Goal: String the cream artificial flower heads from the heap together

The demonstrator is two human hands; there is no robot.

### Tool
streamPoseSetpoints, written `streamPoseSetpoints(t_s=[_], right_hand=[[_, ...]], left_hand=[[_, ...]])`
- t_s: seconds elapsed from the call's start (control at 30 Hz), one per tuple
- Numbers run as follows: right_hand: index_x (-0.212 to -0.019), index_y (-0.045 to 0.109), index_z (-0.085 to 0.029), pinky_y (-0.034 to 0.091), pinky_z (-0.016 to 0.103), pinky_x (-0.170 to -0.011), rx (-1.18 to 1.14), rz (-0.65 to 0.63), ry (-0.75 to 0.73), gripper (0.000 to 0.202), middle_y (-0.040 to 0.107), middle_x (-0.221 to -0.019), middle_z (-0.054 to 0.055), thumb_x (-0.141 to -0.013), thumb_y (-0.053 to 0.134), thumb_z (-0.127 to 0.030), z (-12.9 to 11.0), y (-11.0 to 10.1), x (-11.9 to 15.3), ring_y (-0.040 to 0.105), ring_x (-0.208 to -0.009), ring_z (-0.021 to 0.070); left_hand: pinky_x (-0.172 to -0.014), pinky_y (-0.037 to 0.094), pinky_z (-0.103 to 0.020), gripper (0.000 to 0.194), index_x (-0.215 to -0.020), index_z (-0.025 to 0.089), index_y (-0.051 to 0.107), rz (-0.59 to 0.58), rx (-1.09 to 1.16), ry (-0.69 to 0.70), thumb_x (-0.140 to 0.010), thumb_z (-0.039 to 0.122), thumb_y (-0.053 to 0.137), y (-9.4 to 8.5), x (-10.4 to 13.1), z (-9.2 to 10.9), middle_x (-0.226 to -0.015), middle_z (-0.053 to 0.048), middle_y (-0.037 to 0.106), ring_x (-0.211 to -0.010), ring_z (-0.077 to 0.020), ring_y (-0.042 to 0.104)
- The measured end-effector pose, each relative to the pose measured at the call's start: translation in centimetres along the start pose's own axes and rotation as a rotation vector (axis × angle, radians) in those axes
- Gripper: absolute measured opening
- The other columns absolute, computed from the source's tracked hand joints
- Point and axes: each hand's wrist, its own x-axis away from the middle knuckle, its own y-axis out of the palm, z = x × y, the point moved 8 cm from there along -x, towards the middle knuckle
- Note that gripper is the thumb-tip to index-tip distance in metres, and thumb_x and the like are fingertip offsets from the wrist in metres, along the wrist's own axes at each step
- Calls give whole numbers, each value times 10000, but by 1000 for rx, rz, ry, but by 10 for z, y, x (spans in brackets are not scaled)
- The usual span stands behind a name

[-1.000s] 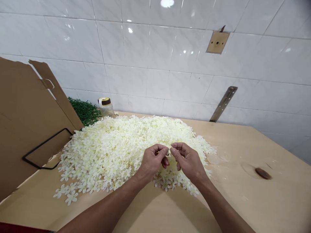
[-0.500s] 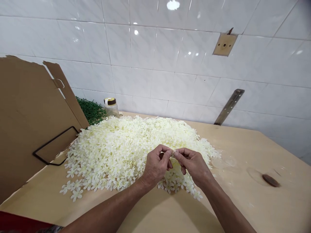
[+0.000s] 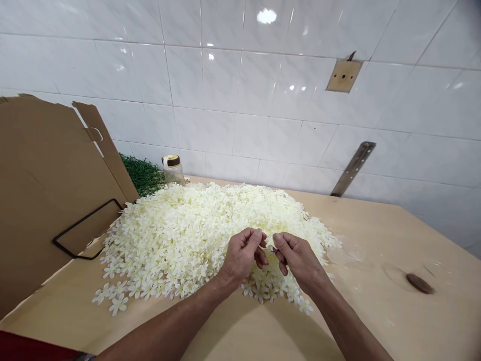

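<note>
A big heap of small cream-white fabric flowers (image 3: 195, 230) covers the middle of the light wooden table (image 3: 376, 311). Above the heap's near edge my left hand (image 3: 240, 258) and my right hand (image 3: 298, 258) are held close together, fingers curled, thumbs and forefingers pinched. Between the fingertips is a small white flower piece (image 3: 269, 242); it is too small to tell which hand holds which part. Loose flowers lie on the table just below my hands.
An opened brown cardboard box (image 3: 48, 185) with a black outline stands at the left. Behind the heap are green artificial foliage (image 3: 145, 175) and a small clear jar with a brown lid (image 3: 172, 169). A white tiled wall and a metal bracket (image 3: 353, 168) lie behind. A dark knot (image 3: 420, 284) marks the table at right.
My fingertips, which were pressed together half a second ago, have drawn slightly apart. The view has shifted a little; the heap and box have not moved.
</note>
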Motion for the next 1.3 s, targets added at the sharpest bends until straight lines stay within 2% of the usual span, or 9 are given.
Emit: streamPoseSetpoints(t_s=[0.2, 0.4, 0.5, 0.73, 0.9, 1.03, 1.23, 1.3], right_hand=[[-703, 560, -193, 358, 225, -406, 36, 63, -34, 471, 432, -550, -61, -882, 590, -628, -4, -1, 0, 436, -404, 96], [-642, 530, -204, 385, 237, -433, 137, 156, -42, 496, 468, -519, -41, -884, 574, -634, -8, -7, 3, 471, -408, 116], [-620, 529, -206, 388, 240, -422, 173, 174, -23, 504, 474, -491, -37, -871, 585, -639, -7, -8, 3, 470, -390, 120], [-723, 648, -197, 398, 247, -413, 183, 201, -20, 453, 502, -489, -39, -839, 623, -634, -10, -6, 4, 490, -386, 131], [-796, 715, -186, 413, 255, -426, 193, 250, -22, 460, 492, -465, -45, -823, 643, -640, -13, -9, 5, 491, -387, 135], [-807, 740, -178, 409, 259, -424, 198, 252, -11, 480, 497, -451, -38, -816, 646, -648, -10, -10, 5, 494, -389, 141], [-924, 725, -177, 426, 259, -408, 145, 263, -20, 462, 530, -478, -44, -818, 663, -622, -8, -9, 4, 507, -382, 142], [-911, 707, -176, 433, 256, -398, 116, 269, -33, 447, 557, -508, -37, -807, 684, -610, -10, -8, 4, 504, -380, 134]], left_hand=[[-443, 474, -252, 401, -853, 143, 620, -12, -7, 6, -867, 544, 613, 1, 0, -1, -764, -36, 636, -478, -126, 601], [-466, 494, -255, 332, -911, 151, 630, -4, -83, 8, -821, 464, 692, 0, 0, -5, -534, 2, 603, -450, -143, 582], [-465, 487, -245, 316, -913, 156, 634, 33, -92, 26, -798, 438, 718, -3, -1, -7, -507, 11, 598, -440, -137, 574], [-485, 492, -249, 320, -852, 165, 624, 55, -142, 49, -822, 477, 688, -7, 0, -4, -510, -3, 601, -463, -141, 579], [-483, 503, -264, 332, -904, 172, 591, -13, -80, 7, -824, 478, 689, -2, 0, -7, -520, 3, 606, -474, -153, 589], [-496, 498, -266, 366, -838, 167, 591, -15, -37, -39, -781, 504, 724, -1, -1, -8, -520, -8, 612, -474, -149, 585], [-487, 468, -248, 317, -816, 164, 590, -14, -6, -98, -807, 462, 699, 0, -1, -10, -506, -8, 604, -457, -129, 546], [-465, 437, -234, 295, -811, 166, 587, -21, 30, -125, -803, 435, 706, 1, -2, -12, -487, 6, 582, -440, -121, 525]])
